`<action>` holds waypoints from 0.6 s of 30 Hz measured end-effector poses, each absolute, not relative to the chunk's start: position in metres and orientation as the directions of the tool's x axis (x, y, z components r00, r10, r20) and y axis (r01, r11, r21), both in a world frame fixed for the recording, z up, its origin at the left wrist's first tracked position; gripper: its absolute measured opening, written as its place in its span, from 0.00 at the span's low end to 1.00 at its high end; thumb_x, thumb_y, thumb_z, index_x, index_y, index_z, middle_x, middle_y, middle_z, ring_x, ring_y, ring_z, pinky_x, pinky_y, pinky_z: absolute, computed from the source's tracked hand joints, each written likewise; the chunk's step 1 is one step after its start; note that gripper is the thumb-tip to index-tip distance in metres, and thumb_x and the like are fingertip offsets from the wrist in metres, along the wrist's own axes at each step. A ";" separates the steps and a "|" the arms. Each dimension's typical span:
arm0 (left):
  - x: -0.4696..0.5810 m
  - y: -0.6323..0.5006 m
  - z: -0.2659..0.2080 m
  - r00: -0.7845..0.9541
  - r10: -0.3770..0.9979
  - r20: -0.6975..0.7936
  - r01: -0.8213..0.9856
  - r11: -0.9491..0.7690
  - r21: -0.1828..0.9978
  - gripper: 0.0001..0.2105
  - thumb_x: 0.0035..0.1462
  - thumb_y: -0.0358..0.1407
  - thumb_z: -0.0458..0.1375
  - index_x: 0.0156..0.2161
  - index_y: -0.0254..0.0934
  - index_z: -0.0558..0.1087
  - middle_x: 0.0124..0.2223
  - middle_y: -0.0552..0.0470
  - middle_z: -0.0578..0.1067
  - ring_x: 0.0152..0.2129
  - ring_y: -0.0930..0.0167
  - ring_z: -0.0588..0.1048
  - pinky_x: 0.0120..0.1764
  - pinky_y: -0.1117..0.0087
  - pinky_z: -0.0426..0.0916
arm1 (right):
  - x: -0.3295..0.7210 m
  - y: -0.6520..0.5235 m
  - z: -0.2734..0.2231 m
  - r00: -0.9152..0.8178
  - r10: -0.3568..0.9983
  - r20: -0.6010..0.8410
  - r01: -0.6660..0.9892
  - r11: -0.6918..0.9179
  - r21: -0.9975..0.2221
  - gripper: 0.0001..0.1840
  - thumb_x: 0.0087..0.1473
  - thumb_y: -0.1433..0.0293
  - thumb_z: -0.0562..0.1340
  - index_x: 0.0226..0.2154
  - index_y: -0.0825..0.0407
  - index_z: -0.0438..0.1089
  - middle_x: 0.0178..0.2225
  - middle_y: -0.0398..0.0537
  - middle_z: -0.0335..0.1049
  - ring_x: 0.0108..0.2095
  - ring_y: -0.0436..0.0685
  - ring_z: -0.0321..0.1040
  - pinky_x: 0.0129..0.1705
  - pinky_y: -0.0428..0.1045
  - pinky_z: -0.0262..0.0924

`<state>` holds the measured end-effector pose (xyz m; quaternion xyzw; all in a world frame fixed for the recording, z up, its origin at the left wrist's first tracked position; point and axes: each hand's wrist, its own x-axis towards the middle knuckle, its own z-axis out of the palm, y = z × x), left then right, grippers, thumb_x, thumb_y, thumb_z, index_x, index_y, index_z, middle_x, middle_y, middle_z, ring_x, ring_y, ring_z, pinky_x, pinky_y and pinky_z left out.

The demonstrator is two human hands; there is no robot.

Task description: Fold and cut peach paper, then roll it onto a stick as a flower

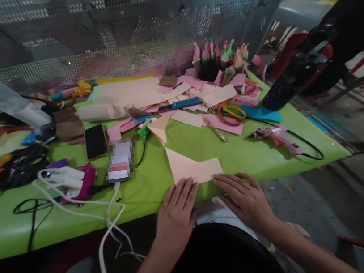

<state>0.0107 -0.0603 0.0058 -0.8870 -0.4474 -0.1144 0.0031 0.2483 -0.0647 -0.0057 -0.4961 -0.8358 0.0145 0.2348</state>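
Head view: a flat, pale peach sheet of paper with a notched upper edge and a tall left point (193,171) lies at the near edge of the glossy green worktop (239,158), directly beneath and just beyond the fingertips. The left hand (177,207) rests on its near left part, and the right hand (242,193) touches its near right corner. Contact at two separated spots probably keeps the sheet flat and stops it from turning, while the middle stays uncovered between the fingers.

Both hands are palm down. The left fingers are extended and lie nearly together, side by side; the right fingers slant inward, slightly bent, also close to one another. Neither set is clamped on anything; they press or rest from above, though how firmly I cannot tell. The forearms come up from below on either side and converge toward the sheet, so the wrists sit just off the worktop's near edge.

Beyond the left fingertips, near the sheet's tall point, is a pointed, folded peach paper piece (159,129). Well to the right of the right fingers, a pink glue gun with a black cord (282,138) lies on its side, presumably set there within reach yet away from the paper. Left of the left fingers is a lit phone on a white cable (120,161).
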 end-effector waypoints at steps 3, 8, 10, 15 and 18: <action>0.000 -0.062 0.006 0.573 0.781 0.248 0.794 -0.604 0.070 0.24 0.66 0.36 0.50 0.66 0.40 0.60 0.65 0.50 0.66 0.61 0.66 0.65 0.62 0.59 0.58 | 0.246 -0.063 -0.005 -0.382 0.822 0.422 0.810 0.517 -0.275 0.22 0.63 0.73 0.55 0.58 0.45 0.64 0.55 0.47 0.73 0.55 0.57 0.70 0.57 0.58 0.53; -0.006 -0.060 0.005 0.551 0.768 0.325 0.792 -0.604 0.085 0.23 0.65 0.35 0.50 0.64 0.41 0.63 0.62 0.48 0.71 0.57 0.64 0.70 0.59 0.58 0.58 | 0.248 -0.055 -0.008 -0.364 0.782 0.506 0.795 0.543 -0.269 0.18 0.63 0.73 0.55 0.53 0.46 0.68 0.49 0.47 0.78 0.50 0.56 0.73 0.54 0.56 0.56; -0.003 -0.056 0.008 0.533 0.779 0.331 0.796 -0.594 0.116 0.21 0.64 0.34 0.51 0.62 0.42 0.66 0.59 0.48 0.73 0.54 0.64 0.72 0.56 0.57 0.60 | 0.255 -0.043 -0.006 -0.335 0.775 0.536 0.808 0.529 -0.260 0.16 0.63 0.72 0.55 0.50 0.48 0.70 0.45 0.48 0.79 0.44 0.56 0.75 0.50 0.55 0.59; 0.013 -0.032 0.019 0.460 0.838 0.294 0.821 -0.527 0.218 0.08 0.63 0.33 0.54 0.42 0.40 0.75 0.44 0.49 0.79 0.38 0.64 0.76 0.46 0.58 0.66 | 0.282 0.015 0.010 -0.171 0.818 0.549 0.908 0.348 -0.236 0.13 0.63 0.67 0.56 0.46 0.49 0.74 0.41 0.50 0.80 0.40 0.59 0.76 0.44 0.53 0.64; 0.023 -0.018 0.022 0.430 0.858 0.280 0.826 -0.499 0.261 0.04 0.61 0.32 0.56 0.37 0.38 0.73 0.46 0.48 0.77 0.44 0.63 0.74 0.47 0.58 0.67 | 0.297 0.055 0.026 -0.081 0.867 0.492 0.949 0.218 -0.229 0.13 0.62 0.68 0.56 0.43 0.49 0.76 0.43 0.50 0.80 0.41 0.61 0.76 0.44 0.54 0.65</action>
